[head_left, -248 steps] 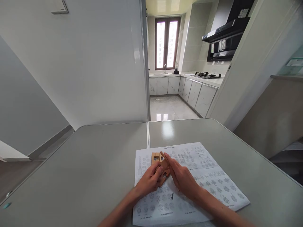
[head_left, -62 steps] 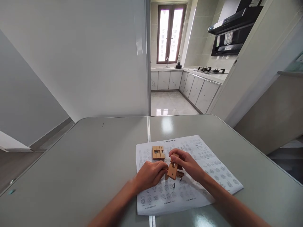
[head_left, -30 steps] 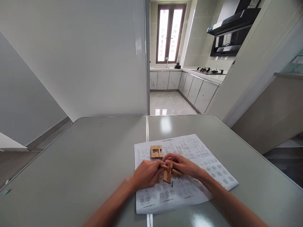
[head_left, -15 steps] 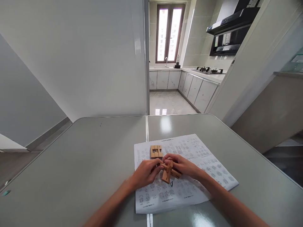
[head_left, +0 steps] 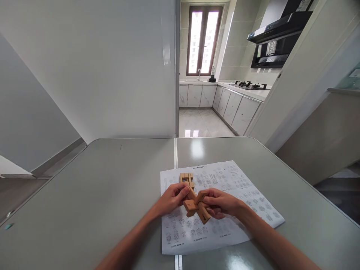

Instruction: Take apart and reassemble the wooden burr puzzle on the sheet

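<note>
Between both hands, above a printed sheet (head_left: 191, 240), is a wooden burr puzzle (head_left: 197, 206) of several crossed blocks that point different ways. My left hand (head_left: 172, 198) pinches the puzzle's upper left block between thumb and fingers. From the right, my right hand (head_left: 219, 203) grips it with fingers curled around the side blocks. Just beyond my left hand, a small group of wooden blocks (head_left: 186, 176) lies on the sheet, its near edge partly hidden by the fingers. Rows of small line diagrams cover the sheet.
The sheet rests on a grey-green table (head_left: 112, 187) with a pale seam (head_left: 176, 153) down its middle. A small teal object (head_left: 9, 226) lies at the left edge. Past the far edge are a white wall panel (head_left: 112, 75) and a kitchen with a gas hob (head_left: 250, 85).
The puzzle has been turned in my hands, so its blocks now spread in a different cross. My left hand has shifted slightly up and left, covering part of the block group.
</note>
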Action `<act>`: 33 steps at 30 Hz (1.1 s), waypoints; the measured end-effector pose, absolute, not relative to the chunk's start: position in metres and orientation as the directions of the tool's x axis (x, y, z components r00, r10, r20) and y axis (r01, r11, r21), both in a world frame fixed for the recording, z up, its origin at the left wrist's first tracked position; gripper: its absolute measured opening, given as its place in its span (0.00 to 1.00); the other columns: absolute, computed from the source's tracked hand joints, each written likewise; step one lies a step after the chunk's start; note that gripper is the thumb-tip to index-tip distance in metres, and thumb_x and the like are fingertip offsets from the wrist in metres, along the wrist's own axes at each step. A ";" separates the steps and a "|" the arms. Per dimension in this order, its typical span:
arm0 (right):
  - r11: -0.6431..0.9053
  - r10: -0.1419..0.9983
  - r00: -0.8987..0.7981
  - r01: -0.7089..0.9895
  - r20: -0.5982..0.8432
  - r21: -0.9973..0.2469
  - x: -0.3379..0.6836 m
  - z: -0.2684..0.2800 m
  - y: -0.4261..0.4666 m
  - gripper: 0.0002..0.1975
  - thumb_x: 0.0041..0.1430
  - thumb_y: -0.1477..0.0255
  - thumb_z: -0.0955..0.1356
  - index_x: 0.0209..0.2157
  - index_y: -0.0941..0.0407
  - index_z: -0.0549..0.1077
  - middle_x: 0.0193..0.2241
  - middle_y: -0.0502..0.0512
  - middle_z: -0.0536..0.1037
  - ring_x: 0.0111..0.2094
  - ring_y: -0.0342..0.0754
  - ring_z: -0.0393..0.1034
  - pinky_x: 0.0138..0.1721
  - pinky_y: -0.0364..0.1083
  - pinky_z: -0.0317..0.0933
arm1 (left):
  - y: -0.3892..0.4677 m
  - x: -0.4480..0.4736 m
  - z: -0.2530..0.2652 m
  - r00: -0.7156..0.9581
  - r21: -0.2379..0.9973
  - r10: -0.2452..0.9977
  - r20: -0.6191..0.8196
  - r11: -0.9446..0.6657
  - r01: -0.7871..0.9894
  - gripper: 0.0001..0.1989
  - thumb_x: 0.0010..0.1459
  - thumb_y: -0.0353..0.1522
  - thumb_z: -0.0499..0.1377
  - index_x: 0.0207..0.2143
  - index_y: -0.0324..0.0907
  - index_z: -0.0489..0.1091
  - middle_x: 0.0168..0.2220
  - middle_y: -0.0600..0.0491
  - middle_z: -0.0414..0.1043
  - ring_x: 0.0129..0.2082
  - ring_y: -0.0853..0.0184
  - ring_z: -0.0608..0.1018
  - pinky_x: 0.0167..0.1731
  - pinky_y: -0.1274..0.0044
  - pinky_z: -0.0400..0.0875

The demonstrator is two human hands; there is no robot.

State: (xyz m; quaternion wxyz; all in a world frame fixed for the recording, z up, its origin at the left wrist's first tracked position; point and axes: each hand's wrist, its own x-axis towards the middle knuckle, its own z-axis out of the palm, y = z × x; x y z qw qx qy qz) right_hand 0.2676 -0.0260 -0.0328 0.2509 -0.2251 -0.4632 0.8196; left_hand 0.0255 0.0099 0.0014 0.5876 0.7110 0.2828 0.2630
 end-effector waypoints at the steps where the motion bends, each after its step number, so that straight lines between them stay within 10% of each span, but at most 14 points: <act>1: -0.450 0.590 -0.799 -0.208 -0.114 -0.869 0.267 -0.034 -0.027 0.16 0.68 0.58 0.69 0.38 0.58 0.71 0.22 0.44 0.70 0.14 0.33 0.48 0.13 0.36 0.51 | 0.011 0.025 0.000 0.695 0.990 0.718 0.029 -0.118 0.081 0.25 0.67 0.52 0.53 0.30 0.40 0.68 0.27 0.56 0.63 0.26 0.70 0.63 0.27 0.77 0.58; 12: -0.458 0.661 -0.750 -0.421 0.016 -0.783 0.265 -0.037 -0.029 0.15 0.68 0.61 0.70 0.32 0.57 0.67 0.20 0.43 0.67 0.13 0.35 0.48 0.13 0.36 0.51 | 0.023 0.026 -0.011 0.385 0.933 0.918 -0.095 0.216 -0.286 0.19 0.61 0.49 0.63 0.41 0.42 0.71 0.21 0.63 0.58 0.17 0.77 0.54 0.18 0.81 0.49; 21: -0.192 0.971 -0.228 -0.545 -0.077 -0.816 0.273 -0.027 -0.017 0.16 0.61 0.62 0.74 0.32 0.54 0.65 0.27 0.45 0.64 0.20 0.37 0.49 0.18 0.39 0.48 | 0.030 0.018 -0.008 0.314 0.817 0.943 -0.113 0.268 -0.510 0.18 0.57 0.38 0.66 0.26 0.42 0.60 0.22 0.63 0.55 0.17 0.78 0.54 0.16 0.82 0.52; 27: 0.082 0.960 0.277 -0.111 0.049 -0.990 0.315 -0.029 -0.001 0.23 0.60 0.47 0.71 0.35 0.54 0.68 0.27 0.48 0.70 0.22 0.42 0.58 0.22 0.43 0.55 | 0.031 0.016 -0.009 0.321 0.738 0.941 -0.104 0.290 -0.610 0.15 0.55 0.35 0.66 0.26 0.41 0.60 0.22 0.62 0.54 0.17 0.78 0.54 0.15 0.82 0.52; 33: -0.146 0.894 0.438 0.486 0.096 -0.861 0.371 -0.042 0.001 0.27 0.65 0.44 0.60 0.36 0.55 0.72 0.31 0.56 0.79 0.26 0.47 0.70 0.27 0.45 0.62 | 0.030 0.016 -0.007 0.320 0.753 0.941 -0.113 0.291 -0.590 0.14 0.55 0.36 0.65 0.28 0.41 0.62 0.22 0.62 0.54 0.17 0.77 0.55 0.16 0.82 0.54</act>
